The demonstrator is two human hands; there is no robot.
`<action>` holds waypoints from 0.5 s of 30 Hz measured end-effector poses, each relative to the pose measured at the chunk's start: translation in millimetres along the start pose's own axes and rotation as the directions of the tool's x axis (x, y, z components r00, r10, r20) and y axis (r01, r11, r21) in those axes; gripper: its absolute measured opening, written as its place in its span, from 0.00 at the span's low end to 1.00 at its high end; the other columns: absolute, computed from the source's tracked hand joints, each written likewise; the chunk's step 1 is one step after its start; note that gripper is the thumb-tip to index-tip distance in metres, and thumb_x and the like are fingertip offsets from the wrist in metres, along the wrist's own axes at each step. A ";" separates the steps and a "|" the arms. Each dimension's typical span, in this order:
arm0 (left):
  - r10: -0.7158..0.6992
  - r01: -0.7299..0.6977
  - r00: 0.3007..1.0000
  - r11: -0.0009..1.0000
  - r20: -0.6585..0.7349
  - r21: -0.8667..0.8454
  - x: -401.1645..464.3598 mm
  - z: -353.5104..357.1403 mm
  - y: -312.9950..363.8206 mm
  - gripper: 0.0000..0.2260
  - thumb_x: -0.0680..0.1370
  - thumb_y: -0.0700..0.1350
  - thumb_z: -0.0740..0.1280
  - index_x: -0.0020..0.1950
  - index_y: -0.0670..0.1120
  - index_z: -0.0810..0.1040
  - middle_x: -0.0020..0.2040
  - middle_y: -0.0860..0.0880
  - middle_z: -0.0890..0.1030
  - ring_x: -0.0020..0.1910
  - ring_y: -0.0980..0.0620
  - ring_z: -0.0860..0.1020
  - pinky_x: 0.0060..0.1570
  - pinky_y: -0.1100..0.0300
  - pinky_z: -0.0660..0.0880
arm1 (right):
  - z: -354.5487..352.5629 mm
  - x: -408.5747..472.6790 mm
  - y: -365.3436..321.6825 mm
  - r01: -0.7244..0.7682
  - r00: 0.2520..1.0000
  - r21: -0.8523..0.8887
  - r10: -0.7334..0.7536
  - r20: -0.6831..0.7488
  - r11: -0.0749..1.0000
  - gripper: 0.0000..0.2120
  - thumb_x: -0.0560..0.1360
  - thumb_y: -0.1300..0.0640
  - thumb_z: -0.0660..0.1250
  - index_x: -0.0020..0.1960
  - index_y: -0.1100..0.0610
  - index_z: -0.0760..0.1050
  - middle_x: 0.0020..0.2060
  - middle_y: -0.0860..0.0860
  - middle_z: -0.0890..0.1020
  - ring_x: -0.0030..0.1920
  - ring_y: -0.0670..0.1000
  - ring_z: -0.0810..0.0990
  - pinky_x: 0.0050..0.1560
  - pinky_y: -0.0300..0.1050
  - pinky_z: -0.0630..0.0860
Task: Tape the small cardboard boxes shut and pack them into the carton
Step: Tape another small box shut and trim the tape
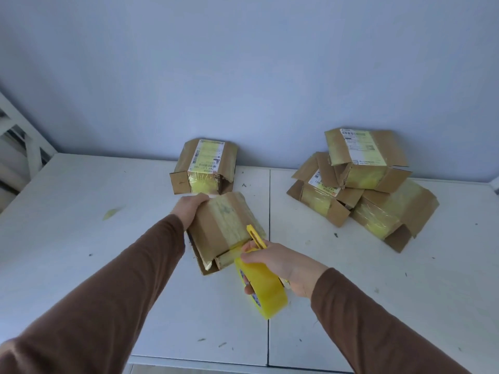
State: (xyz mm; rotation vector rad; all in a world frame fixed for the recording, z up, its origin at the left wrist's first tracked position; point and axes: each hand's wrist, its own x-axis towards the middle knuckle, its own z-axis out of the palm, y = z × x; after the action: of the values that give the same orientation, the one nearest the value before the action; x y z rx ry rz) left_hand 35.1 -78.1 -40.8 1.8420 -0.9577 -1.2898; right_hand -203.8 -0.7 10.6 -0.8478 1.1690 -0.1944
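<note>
A small cardboard box [224, 225] with yellowish tape along its top lies on the white table [81, 238] in the middle. My left hand [189, 209] grips its far left corner. My right hand [280, 263] holds a yellow tape dispenser with a roll of yellow tape [262, 287] at the box's near end, the dispenser's yellow blade [255, 236] lying against the box top. The near end flaps of the box stand open.
Another taped box [205, 166] with a label stands behind by the wall. Three more boxes [361, 182] are piled at the right. Small scraps litter the table. A white frame [24, 136] is at the far left. No carton is in view.
</note>
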 end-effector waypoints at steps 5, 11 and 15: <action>0.002 -0.008 0.995 0.998 0.097 0.055 -6.5 -14.3 -12.0 0.23 0.75 0.64 0.71 0.53 0.44 0.85 0.48 0.45 0.86 0.49 0.44 0.83 0.46 0.56 0.77 | 1.0 -11.5 -11.2 0.075 0.997 -0.102 -0.075 0.008 0.992 0.09 0.82 0.58 0.67 0.61 0.56 0.73 0.35 0.53 0.80 0.27 0.47 0.81 0.29 0.35 0.75; -0.300 0.330 0.936 0.929 0.184 -0.167 -4.6 -33.2 -25.8 0.13 0.79 0.52 0.70 0.52 0.42 0.82 0.42 0.41 0.84 0.40 0.42 0.82 0.40 0.48 0.83 | 13.9 -47.9 -82.3 0.410 0.909 -0.097 -0.399 0.119 0.907 0.19 0.85 0.50 0.60 0.74 0.51 0.69 0.52 0.45 0.81 0.48 0.40 0.86 0.49 0.32 0.79; -0.177 0.245 0.942 0.943 -0.284 0.224 -13.0 -46.9 -33.5 0.08 0.79 0.44 0.67 0.49 0.42 0.85 0.47 0.43 0.85 0.53 0.41 0.82 0.50 0.54 0.79 | 31.0 -31.5 -101.2 0.555 0.831 -0.218 -0.546 0.107 0.803 0.22 0.84 0.53 0.63 0.77 0.42 0.67 0.72 0.44 0.74 0.68 0.41 0.73 0.73 0.42 0.65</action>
State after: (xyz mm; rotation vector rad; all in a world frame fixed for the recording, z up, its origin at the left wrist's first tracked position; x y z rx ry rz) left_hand 82.9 -44.7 -50.4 2.3047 -0.8297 -1.0447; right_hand -161.6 -37.7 105.6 -1.3981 0.8889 -0.5204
